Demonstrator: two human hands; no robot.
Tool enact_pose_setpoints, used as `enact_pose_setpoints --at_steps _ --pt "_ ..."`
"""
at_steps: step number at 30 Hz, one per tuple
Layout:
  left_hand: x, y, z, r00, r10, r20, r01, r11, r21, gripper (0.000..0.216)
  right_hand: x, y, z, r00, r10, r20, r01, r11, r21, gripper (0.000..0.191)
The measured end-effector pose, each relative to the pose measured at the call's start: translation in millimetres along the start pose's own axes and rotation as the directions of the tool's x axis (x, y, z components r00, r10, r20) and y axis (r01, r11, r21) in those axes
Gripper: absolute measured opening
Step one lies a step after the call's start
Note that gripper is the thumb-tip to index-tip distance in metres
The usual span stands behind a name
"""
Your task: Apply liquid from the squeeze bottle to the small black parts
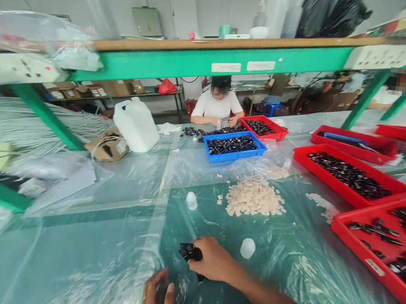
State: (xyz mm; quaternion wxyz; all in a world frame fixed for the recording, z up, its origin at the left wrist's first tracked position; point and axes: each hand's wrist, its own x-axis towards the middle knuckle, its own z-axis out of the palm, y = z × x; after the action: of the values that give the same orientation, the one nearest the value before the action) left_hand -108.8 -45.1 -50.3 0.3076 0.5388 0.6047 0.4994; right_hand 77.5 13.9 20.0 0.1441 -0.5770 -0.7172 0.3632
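My right hand [216, 259] is closed around several small glossy black plastic parts [189, 251], which poke out past the thumb and below the palm. Their exact kind is hidden by my fingers. Lower and to the left, my left hand [156, 299] is held over the plastic-covered green tabletop [99, 258], fingers apart and bent, with nothing seen in them. Beyond my right hand lies a heap of small cream-coloured pieces [255, 197]. A small white cylinder-like object [191, 201] and a round white object [247, 248] rest near that hand.
Red trays of black parts [349, 175] line the right side. A blue tray [235, 148] of black parts stands ahead, near a seated co-worker [219, 103]. A white jug [137, 124] is at left. A green-framed shelf [186, 55] crosses overhead.
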Motion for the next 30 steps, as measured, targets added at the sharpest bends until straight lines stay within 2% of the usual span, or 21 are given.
enact_pose_setpoints --at_steps 2,4,8,11,15,17,20,24,26,28,30 --pt "8 -3 -12 1.000 -0.001 0.008 0.000 0.999 0.053 0.051 9 -6 16 1.000 -0.021 0.007 0.022 0.997 -0.073 0.024" --pt "12 -4 -20 0.998 0.003 0.061 -0.009 0.996 0.093 0.046 11 -8 21 0.997 -0.075 0.012 0.076 0.991 -0.108 0.027" --pt "17 -1 -17 0.983 0.042 0.178 -0.067 0.989 0.134 0.041 4 -5 12 0.976 -0.214 0.040 0.217 0.973 -0.084 0.032" --pt "21 4 -11 0.973 0.088 0.214 -0.120 0.983 0.142 0.038 -2 -3 -1 0.962 -0.270 0.032 0.271 0.962 -0.022 0.039" --pt "31 12 -11 0.973 0.138 0.186 -0.170 0.971 0.168 0.036 -22 0 -23 0.961 -0.264 -0.083 0.269 0.962 0.052 0.037" --pt "36 16 -11 0.970 0.159 0.183 -0.195 0.961 0.197 0.037 -43 3 -35 0.955 -0.247 -0.166 0.262 0.962 0.076 0.037" --pt "40 18 -3 0.954 0.173 0.245 -0.231 0.945 0.231 0.039 -85 17 -55 0.926 -0.211 -0.314 0.251 0.963 0.094 0.038" --pt "36 19 16 0.920 0.198 0.339 -0.278 0.938 0.206 0.041 -150 48 -77 0.860 -0.115 -0.497 0.184 0.979 0.091 0.035" --pt "31 24 21 0.908 0.232 0.349 -0.301 0.940 0.159 0.041 -184 66 -85 0.807 -0.036 -0.589 0.110 0.990 0.090 0.032" --pt "28 34 23 0.913 0.235 0.335 -0.290 0.949 0.126 0.039 -218 84 -91 0.728 0.063 -0.683 0.011 0.994 0.104 0.029" --pt "29 47 26 0.910 0.211 0.357 -0.267 0.957 0.114 0.034 -255 105 -99 0.612 0.171 -0.772 -0.098 0.985 0.140 0.025"
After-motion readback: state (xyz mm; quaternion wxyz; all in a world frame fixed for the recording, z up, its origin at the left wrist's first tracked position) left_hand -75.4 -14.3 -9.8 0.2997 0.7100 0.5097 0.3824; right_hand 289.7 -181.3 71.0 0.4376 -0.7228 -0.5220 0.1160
